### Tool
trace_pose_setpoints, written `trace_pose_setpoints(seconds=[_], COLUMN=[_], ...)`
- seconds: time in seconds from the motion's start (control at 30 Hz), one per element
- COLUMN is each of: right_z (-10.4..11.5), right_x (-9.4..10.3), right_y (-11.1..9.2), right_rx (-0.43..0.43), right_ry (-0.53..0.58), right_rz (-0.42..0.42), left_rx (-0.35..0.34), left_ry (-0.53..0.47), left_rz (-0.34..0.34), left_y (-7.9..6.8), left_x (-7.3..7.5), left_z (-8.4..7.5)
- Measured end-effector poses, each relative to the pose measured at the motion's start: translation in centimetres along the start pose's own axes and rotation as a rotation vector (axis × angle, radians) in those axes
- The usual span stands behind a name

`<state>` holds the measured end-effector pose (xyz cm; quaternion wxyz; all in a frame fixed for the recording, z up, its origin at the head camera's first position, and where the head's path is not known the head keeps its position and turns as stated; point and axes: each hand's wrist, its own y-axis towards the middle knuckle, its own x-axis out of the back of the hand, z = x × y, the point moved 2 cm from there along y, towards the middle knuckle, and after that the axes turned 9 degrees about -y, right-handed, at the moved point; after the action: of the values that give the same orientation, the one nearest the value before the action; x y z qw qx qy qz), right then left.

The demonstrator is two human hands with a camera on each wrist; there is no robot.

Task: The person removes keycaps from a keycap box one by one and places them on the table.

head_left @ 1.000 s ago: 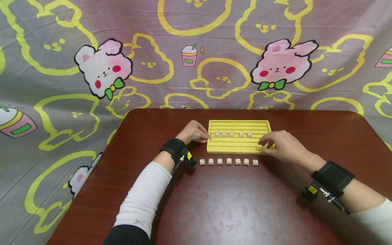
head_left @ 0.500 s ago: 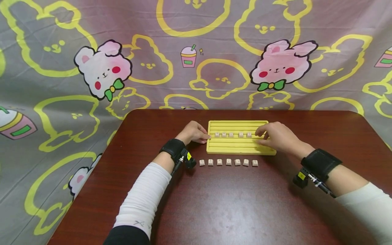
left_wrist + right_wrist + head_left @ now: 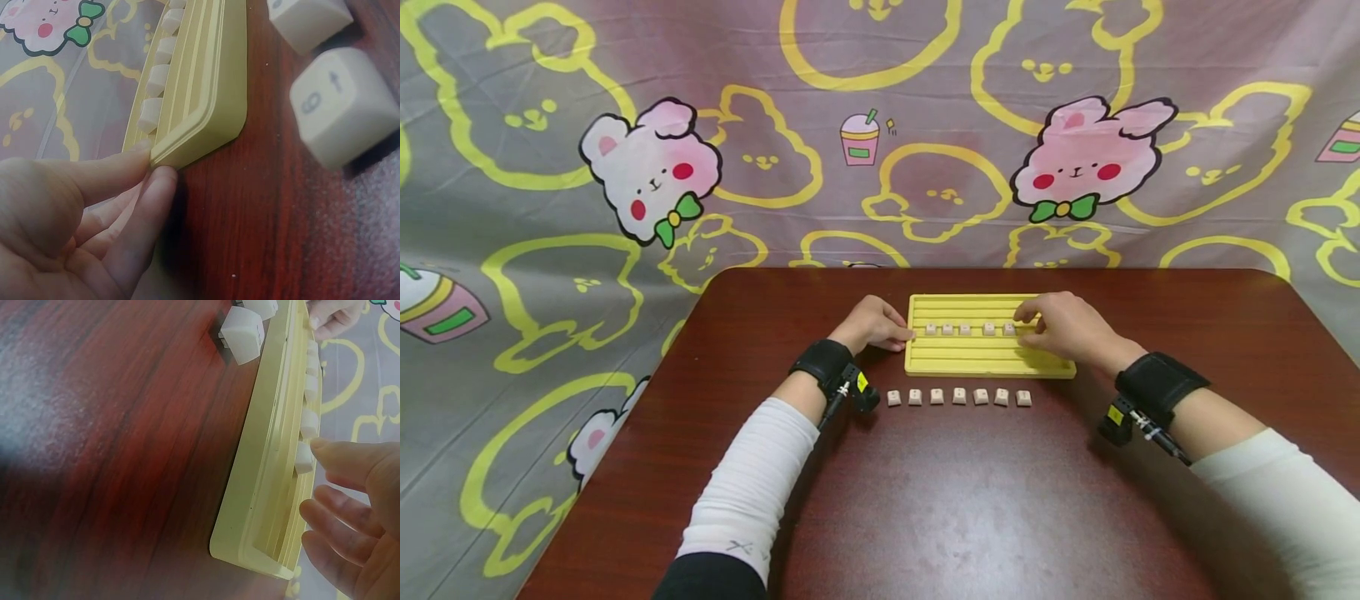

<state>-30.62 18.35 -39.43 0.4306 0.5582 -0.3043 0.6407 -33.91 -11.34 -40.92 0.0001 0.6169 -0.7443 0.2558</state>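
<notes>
A ridged yellow tray lies on the table, with several white keycaps in a row along one of its grooves. My left hand pinches the tray's left edge between thumb and fingers, clearly seen at the tray corner in the left wrist view. Over the tray's right part is my right hand, fingers loosely bent and spread. In the right wrist view, its thumb tip is right at the end keycap, while the other fingers stay apart from it.
In front of the tray, several loose keycaps form a row on the dark red-brown table. One near keycap shows a digit and an arrow. A patterned cloth hangs behind the table.
My right hand has moved left and away from me, from the tray's right front corner to the end keycap of the row. My left hand keeps its place on the tray.
</notes>
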Motion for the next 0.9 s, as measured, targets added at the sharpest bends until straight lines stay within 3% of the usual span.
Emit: trace_pose_setpoints(seconds=[0.9], right_z=[0.5], right_x=[-1.1], right_y=[1.4], right_rx=[-0.005], right_ry=[-0.005], right_rz=[0.014], left_rx=[-0.011], left_ry=[0.023], left_rz=[0.002], left_y=[0.2], left_x=[0.0], left_z=[0.1])
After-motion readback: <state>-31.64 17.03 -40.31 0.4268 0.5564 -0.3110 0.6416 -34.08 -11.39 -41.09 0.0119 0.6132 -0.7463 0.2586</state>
